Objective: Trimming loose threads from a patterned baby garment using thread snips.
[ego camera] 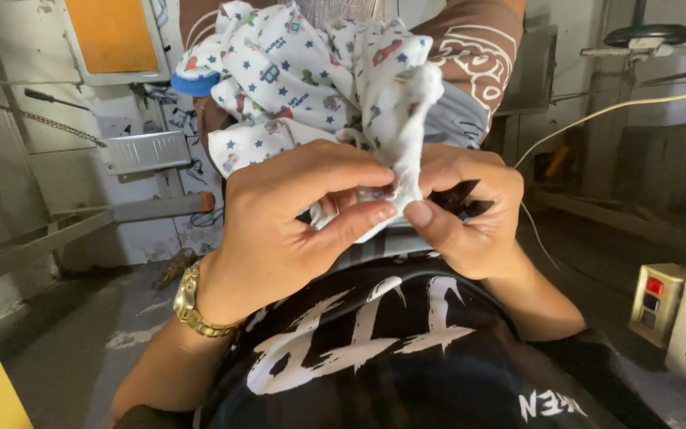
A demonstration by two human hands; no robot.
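Left hand and right hand both pinching soft, crumpled star-printed white cloth, fingers curled

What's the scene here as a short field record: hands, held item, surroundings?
left hand: pinches white printed cloth, gold wristwatch on wrist
right hand: pinches same cloth, a small dark tool in its grip
cloth: white, star and car print, bunched above both hands
right edge: switch box with red button
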